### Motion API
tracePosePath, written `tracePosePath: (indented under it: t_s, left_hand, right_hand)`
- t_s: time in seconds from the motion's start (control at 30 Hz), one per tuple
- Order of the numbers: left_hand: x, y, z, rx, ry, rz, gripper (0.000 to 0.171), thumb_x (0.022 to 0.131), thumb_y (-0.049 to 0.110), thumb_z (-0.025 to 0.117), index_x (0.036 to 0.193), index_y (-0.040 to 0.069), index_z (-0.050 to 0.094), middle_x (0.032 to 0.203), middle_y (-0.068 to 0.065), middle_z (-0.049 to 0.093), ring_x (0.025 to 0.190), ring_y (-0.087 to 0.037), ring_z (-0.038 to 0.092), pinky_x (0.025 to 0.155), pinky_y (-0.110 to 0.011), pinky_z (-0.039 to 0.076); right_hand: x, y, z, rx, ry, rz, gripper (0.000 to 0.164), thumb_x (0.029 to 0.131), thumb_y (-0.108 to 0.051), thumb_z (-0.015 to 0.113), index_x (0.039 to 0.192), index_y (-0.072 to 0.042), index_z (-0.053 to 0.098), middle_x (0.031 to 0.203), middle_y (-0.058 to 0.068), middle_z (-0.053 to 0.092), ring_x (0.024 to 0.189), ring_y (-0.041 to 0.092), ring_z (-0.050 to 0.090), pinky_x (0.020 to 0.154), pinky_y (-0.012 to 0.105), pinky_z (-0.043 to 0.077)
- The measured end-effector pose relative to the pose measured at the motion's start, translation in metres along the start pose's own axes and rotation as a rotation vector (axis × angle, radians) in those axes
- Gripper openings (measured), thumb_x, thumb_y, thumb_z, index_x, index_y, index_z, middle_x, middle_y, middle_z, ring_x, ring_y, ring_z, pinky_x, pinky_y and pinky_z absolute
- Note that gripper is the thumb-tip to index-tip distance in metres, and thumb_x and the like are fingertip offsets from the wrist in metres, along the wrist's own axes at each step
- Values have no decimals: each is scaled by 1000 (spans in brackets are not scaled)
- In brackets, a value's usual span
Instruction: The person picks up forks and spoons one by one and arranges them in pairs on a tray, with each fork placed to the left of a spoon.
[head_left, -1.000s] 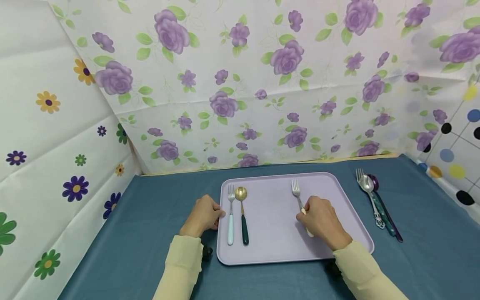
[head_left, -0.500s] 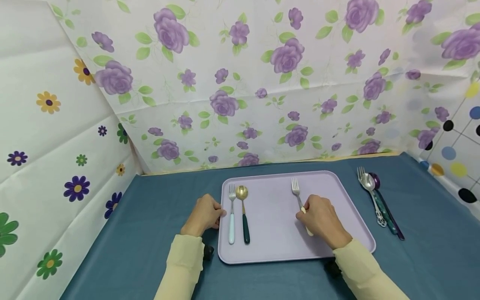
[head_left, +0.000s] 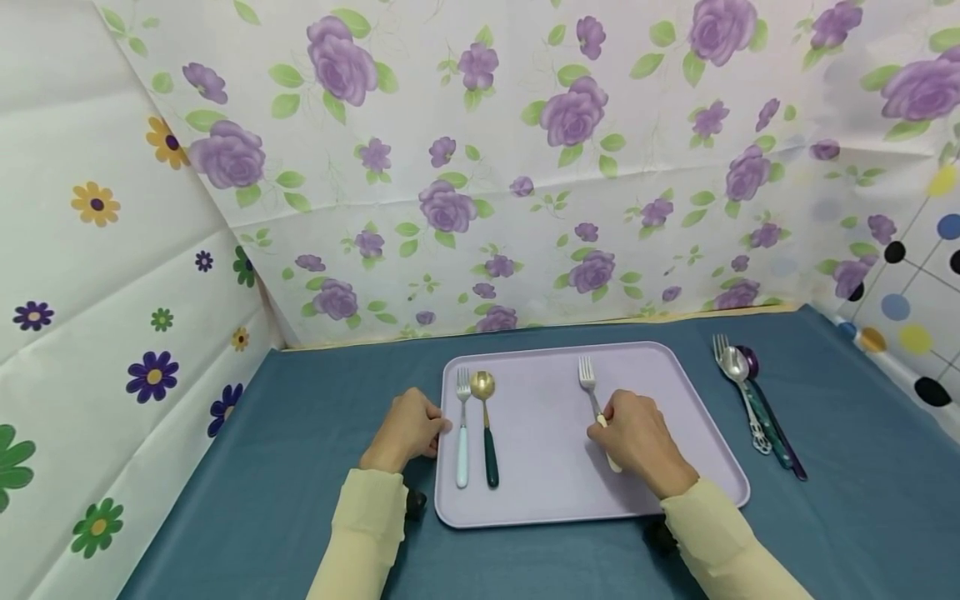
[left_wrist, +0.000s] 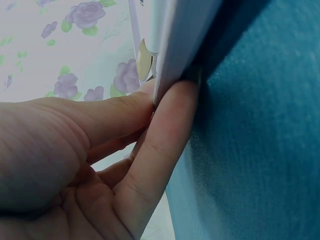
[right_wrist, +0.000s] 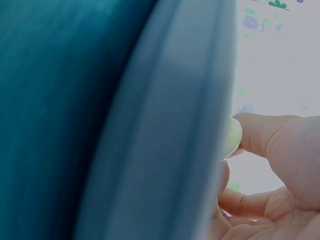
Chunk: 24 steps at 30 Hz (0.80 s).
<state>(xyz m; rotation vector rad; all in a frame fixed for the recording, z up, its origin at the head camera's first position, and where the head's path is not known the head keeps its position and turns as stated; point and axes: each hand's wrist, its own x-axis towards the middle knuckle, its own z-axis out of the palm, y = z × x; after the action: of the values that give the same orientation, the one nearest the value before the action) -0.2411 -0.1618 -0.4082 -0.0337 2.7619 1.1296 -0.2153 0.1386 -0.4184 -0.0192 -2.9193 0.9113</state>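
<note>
My left hand [head_left: 409, 431] pinches the left rim of a lilac tray [head_left: 540, 500], thumb on top and a finger underneath, as the left wrist view shows. In my right hand [head_left: 639, 437] is a fork [head_left: 587, 372] with a cream handle, gripped between thumb and fingers over the right half of the tray. Its tines point away from me. On the tray's left side lie a fork [head_left: 462, 454] with a pale blue handle and a gold spoon [head_left: 491, 458] with a dark green handle, side by side. The tray's edge hides part of the right hand in the right wrist view.
Right of the tray, a loose bunch of cutlery lies on the blue cloth [head_left: 322, 375]: a silver spoon [head_left: 735, 364], a fork [head_left: 720, 343] and a purple spoon [head_left: 750, 360]. A flowered sheet [head_left: 517, 233] rises behind, with patterned sheets at both sides.
My right hand has shifted slightly left with the cream-handled fork in the last half second. The left hand stays at the tray's rim.
</note>
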Motion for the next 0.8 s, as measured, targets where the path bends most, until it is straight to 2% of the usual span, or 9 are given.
tracePosePath:
  t_s: [0.33, 0.57, 0.8]
  left_hand:
    - [0, 0, 1, -5, 9, 8, 11, 88, 1, 66, 93, -5, 74, 79, -13, 68, 56, -16, 63, 53, -30, 59]
    - [0, 0, 2, -5, 9, -9, 11, 88, 2, 67, 93, -4, 74, 78, -12, 68, 56, -16, 63, 53, -30, 59]
    - [2, -1, 2, -3, 15, 6, 11, 88, 2, 66, 93, -5, 74, 79, -13, 68, 56, -16, 63, 53, -30, 59]
  right_hand:
    - [-1, -4, 3, 14, 10, -22, 14, 75, -9, 70, 73, -2, 59, 66, 6, 57, 54, 15, 52, 44, 27, 45]
    - [-1, -7, 6, 13, 11, -18, 14, 75, -9, 71, 73, -3, 59, 66, 6, 57, 55, 15, 52, 44, 27, 45]
    - [0, -11, 9, 20, -3, -6, 14, 75, -9, 71, 72, -3, 58, 66, 6, 57, 55, 15, 52, 44, 26, 45]
